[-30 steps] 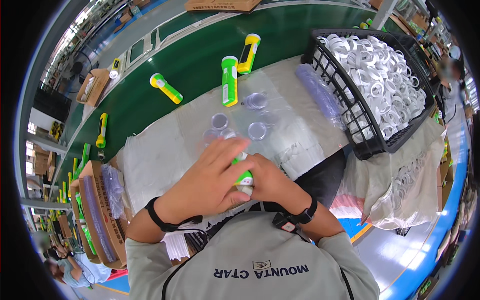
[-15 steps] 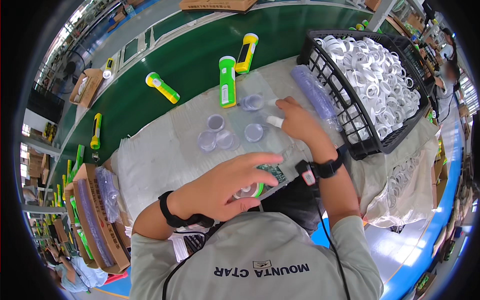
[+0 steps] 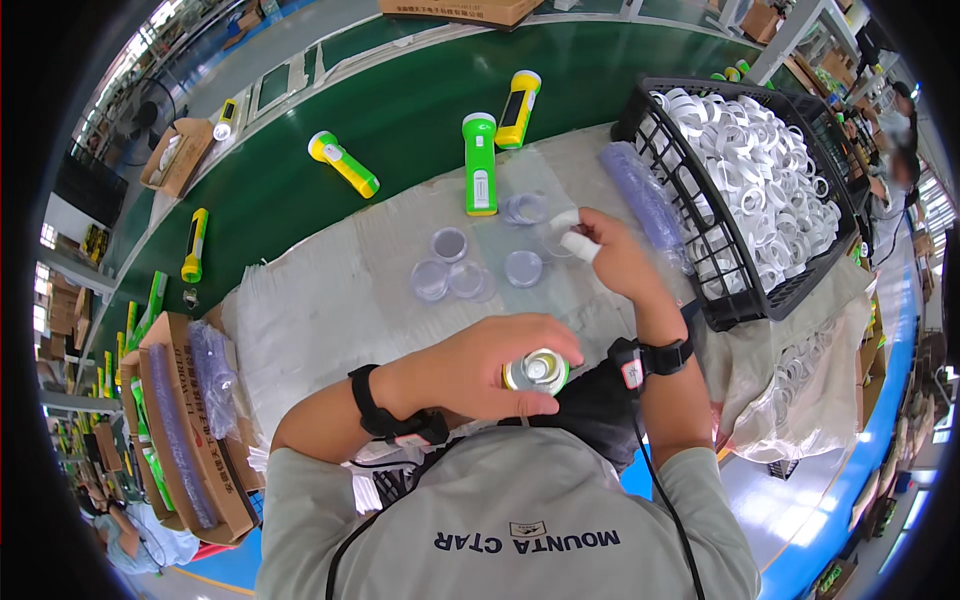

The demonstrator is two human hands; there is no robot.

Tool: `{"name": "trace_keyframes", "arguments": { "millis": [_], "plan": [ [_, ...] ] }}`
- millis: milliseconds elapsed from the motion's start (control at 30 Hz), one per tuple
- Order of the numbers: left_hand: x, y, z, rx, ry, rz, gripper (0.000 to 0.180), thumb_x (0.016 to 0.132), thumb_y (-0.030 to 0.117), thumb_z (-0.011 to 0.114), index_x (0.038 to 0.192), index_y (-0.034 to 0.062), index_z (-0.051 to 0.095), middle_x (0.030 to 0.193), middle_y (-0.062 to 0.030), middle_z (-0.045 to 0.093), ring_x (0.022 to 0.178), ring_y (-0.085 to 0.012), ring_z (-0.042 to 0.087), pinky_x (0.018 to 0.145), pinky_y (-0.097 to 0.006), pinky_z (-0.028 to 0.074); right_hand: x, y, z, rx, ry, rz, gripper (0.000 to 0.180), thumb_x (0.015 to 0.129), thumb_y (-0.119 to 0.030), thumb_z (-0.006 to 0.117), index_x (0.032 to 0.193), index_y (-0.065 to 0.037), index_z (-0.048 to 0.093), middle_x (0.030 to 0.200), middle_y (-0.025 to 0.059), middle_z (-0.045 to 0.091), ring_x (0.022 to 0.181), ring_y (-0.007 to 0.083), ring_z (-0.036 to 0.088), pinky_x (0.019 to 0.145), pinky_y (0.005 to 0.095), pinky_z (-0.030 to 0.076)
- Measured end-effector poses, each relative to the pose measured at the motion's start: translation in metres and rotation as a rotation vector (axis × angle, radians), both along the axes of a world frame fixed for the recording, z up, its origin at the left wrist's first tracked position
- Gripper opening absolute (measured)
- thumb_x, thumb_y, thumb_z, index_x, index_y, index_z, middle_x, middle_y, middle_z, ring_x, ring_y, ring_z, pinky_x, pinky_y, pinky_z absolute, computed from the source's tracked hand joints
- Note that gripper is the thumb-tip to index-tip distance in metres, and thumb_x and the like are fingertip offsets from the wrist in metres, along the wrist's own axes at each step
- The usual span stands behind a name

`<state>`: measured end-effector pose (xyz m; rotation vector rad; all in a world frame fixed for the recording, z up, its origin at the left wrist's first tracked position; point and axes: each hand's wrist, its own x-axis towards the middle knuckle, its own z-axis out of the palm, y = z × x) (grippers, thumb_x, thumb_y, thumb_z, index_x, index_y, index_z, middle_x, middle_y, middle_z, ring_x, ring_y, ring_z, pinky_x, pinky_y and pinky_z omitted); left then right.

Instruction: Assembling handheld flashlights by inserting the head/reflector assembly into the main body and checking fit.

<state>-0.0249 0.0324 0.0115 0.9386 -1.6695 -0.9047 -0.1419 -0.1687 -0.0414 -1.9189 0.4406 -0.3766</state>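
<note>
My left hand (image 3: 495,362) grips a green flashlight (image 3: 537,372) upright near my chest, its silver reflector end facing up. My right hand (image 3: 605,255) reaches forward over the white cloth (image 3: 320,300), its taped fingertips pinching a clear round lens (image 3: 565,243) at the edge of a small stack. Several more clear lens discs (image 3: 450,275) lie loose on the cloth just left of that hand.
A black crate (image 3: 700,270) full of white plastic rings stands at the right. Green and yellow flashlights (image 3: 480,175) lie on the green conveyor belt (image 3: 400,110) beyond the cloth. A cardboard box (image 3: 180,430) with bagged parts sits at the left. A rolled plastic sleeve (image 3: 640,200) lies by the crate.
My right hand left the flashlight and reached out to the lens discs, closing its fingertips on one. My left hand keeps the flashlight, now turned reflector-up.
</note>
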Motion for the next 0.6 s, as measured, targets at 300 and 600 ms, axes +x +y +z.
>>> {"name": "trace_keyframes", "arguments": {
  "millis": [300,600],
  "plan": [
    [-0.016,-0.006,-0.023,-0.227,0.049,0.044,0.042,0.070,0.010,0.074,0.107,0.0080,0.053,0.103,-0.0105,0.060,0.087,-0.0254,0.061,0.073,-0.034,0.050,0.043,0.022,0.077,-0.011,0.377,0.005,0.046,0.080,-0.010,0.050,0.126,-0.004,0.053,0.068,0.0001,0.045,0.061,0.0071,0.041,0.055,0.0220,0.034],
    [-0.009,0.000,-0.034,-0.281,0.103,0.007,0.047,0.070,0.013,0.072,0.111,0.0092,0.051,0.106,-0.0098,0.057,0.093,-0.0273,0.058,0.077,-0.038,0.048,0.117,0.027,0.041,-0.592,0.701,0.105,0.042,0.078,-0.009,0.046,0.117,0.003,0.055,0.115,0.0290,0.056,0.108,0.0406,0.054,0.094,0.0437,0.042]
  ]
}}
